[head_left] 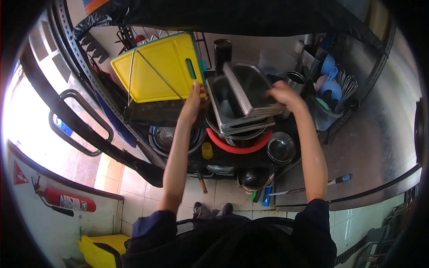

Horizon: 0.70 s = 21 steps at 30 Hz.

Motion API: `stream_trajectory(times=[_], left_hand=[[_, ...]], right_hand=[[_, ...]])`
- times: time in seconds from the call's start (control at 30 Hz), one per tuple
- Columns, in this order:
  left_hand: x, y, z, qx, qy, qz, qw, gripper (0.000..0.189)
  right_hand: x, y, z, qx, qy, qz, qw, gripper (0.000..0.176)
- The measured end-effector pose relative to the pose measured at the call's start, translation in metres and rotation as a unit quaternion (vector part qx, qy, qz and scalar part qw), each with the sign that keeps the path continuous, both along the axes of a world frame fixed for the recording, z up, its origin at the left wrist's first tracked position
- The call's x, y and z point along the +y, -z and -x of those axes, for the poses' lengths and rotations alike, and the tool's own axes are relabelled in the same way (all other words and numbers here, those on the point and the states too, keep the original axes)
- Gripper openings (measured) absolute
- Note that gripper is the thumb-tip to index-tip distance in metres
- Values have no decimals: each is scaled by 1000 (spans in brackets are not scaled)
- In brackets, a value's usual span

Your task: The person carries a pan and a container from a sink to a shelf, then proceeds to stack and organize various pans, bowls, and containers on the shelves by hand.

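Observation:
My right hand (pixel 286 95) grips the right edge of a tilted stack of rectangular stainless steel food pans (pixel 259 91), blurred a little by motion. Under that stack lies another rectangular steel pan (pixel 217 100), resting over round bowls and a red ring-shaped rim (pixel 239 149). My left hand (pixel 193 102) is raised between the lower pan's left rim and a yellow cutting board (pixel 154 69). Its fingers point upward, partly stretched, close to the board's lower right corner. The board leans in a wire rack, with a teal-edged board behind it.
Round steel bowls (pixel 281 147) sit right of the red rim, and a yellow cup (pixel 207 151) left of it. Blue ladles (pixel 330 87) and whisks (pixel 347 85) stand in a container at right. A dark canister (pixel 222 53) is behind. Black sheeting (pixel 223 18) hangs above.

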State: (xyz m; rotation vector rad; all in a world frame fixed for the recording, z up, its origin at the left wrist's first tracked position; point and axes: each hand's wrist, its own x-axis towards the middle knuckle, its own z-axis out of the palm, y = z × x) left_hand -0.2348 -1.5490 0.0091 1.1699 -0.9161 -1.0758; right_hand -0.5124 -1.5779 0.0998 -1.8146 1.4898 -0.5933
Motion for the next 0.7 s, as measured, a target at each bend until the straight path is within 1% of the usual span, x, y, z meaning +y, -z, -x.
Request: stream_trajectory(times=[0.03,0.07,0.1,0.13,0.17,0.2,0.23,0.27,0.3,0.33,0.37,0.4,0.47,0.53,0.57,0.6,0.63,0.67,0.7], left_hand=[[25,2,14,-50,-62,14,997,46],[43,14,31,-168,-157,131,964,36],[69,16,42,-100,-88,9,991,28],[81,20,54,-19,-66,-27,997,25],[81,27,55,19,-44,11,999,23],[83,36,55,58,-22,45,997,21],[84,39,57,59,-21,40,997,21],[80,37,59,66,-32,46,996,17],[76,35,61,73,-45,52,995,14],[75,35,62,75,-43,52,995,14],[75,35,60,59,-50,63,995,12],[75,35,60,42,-59,74,995,10],[80,32,62,26,-70,67,995,10],[84,29,62,-3,-102,52,993,9],[78,39,60,-43,-133,90,986,7],[78,49,54,-43,-139,87,985,7],[86,44,49,-75,-134,50,987,6],[93,43,44,-104,-128,11,986,6],[98,51,33,-141,-138,36,980,6]], right_hand=[[3,4,-4,38,7,38,999,37],[3,2,-4,37,11,40,998,37],[2,-1,-5,107,-2,53,993,39],[3,-3,-7,177,-17,64,982,41],[6,-4,-10,235,-14,78,969,44],[6,0,-14,237,-16,72,969,44],[2,4,-17,236,-17,42,971,42],[-5,4,-18,236,-16,18,971,41],[-12,13,-17,239,-14,20,971,41],[-22,28,-16,183,-33,8,983,36],[-22,32,-17,124,-52,-5,991,30],[-22,35,-14,124,-51,-6,991,30],[-10,35,-16,-46,-5,-73,996,38],[-4,30,-21,-52,-2,-58,997,40],[6,16,-21,-55,-34,-32,997,40],[11,7,-23,-55,-67,-7,996,41],[8,8,-18,-105,-96,-24,989,40],[22,-9,-19,-110,-41,-12,993,38],[38,-28,-16,-157,-33,2,987,36]])
